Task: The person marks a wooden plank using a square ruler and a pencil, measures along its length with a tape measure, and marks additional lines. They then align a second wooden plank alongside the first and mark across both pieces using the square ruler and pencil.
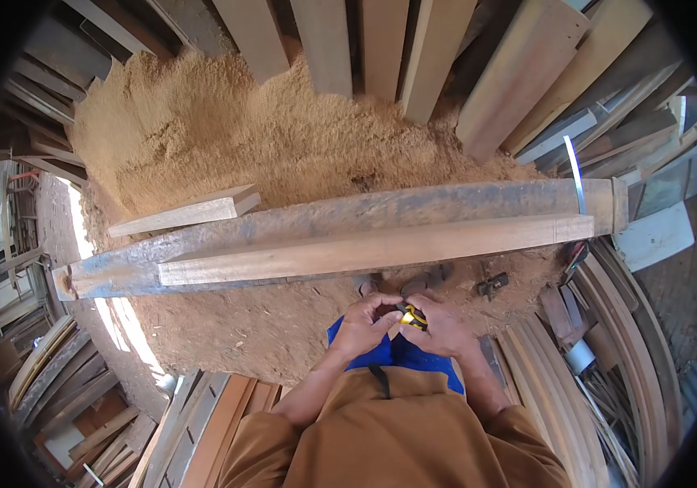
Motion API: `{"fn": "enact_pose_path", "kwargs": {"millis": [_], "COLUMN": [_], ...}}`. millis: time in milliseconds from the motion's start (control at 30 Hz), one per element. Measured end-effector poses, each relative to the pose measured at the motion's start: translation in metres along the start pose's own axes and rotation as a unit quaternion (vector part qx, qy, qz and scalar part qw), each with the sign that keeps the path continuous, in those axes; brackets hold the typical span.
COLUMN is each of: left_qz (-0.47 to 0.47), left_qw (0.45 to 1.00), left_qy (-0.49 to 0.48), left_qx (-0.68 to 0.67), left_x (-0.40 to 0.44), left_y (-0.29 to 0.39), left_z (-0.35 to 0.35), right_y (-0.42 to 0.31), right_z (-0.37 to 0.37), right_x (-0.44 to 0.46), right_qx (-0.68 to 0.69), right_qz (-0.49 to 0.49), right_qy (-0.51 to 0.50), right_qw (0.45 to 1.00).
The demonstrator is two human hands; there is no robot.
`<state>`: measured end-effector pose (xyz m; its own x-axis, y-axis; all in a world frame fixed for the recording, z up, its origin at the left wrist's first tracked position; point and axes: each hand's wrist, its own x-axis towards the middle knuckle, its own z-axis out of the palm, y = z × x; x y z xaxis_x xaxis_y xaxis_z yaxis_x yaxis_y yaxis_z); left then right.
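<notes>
Close in front of my body, both hands meet at a small yellow and black tape measure [414, 318]. My right hand [439, 328] is wrapped round its right side. The fingers of my left hand [366, 327] are closed at its dark left end, and part of their grip is hidden. Beyond my hands, a long squared timber [365, 250] lies along a thick, weathered beam [438, 205]. A shorter wooden piece [194, 213] rests toward the beam's left part.
Sawdust [226, 122] is heaped behind the beam, with several upright boards [324, 49] above it. A dark tool or block [492, 285] lies on the dirt floor at right. Stacked planks [552, 390] flank me. A thin metallic strip [575, 175] stands at the beam's right end.
</notes>
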<state>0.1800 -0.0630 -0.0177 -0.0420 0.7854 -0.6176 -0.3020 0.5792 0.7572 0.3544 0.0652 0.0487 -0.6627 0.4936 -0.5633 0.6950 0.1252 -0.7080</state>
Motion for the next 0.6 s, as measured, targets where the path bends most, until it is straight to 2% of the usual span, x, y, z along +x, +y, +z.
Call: {"fn": "enact_pose_path", "kwargs": {"millis": [100, 200, 367, 467, 567, 600], "left_qz": [0.032, 0.065, 0.104, 0.205, 0.281, 0.275], "left_qw": [0.998, 0.993, 0.984, 0.958, 0.906, 0.903], "left_qy": [0.006, 0.019, 0.021, 0.042, 0.141, 0.166], "left_qx": [0.059, 0.101, 0.141, 0.194, 0.285, 0.285], "left_x": [-0.003, -0.008, -0.02, -0.01, -0.002, 0.001], "left_y": [0.009, 0.028, 0.072, 0.074, 0.083, 0.084], "left_z": [-0.017, -0.023, -0.046, -0.072, -0.104, -0.113], "right_y": [-0.006, -0.012, -0.011, 0.002, 0.025, 0.041], "right_z": [0.02, 0.02, -0.024, -0.052, -0.082, -0.095], "right_x": [0.008, 0.013, 0.006, 0.005, 0.007, 0.008], "right_qx": [-0.04, -0.099, -0.207, -0.265, -0.283, -0.289], "right_qz": [-0.062, -0.077, -0.035, -0.004, 0.024, 0.042], "right_qy": [0.075, 0.113, 0.224, 0.264, 0.312, 0.318], "right_qw": [0.994, 0.986, 0.952, 0.927, 0.907, 0.902]}}
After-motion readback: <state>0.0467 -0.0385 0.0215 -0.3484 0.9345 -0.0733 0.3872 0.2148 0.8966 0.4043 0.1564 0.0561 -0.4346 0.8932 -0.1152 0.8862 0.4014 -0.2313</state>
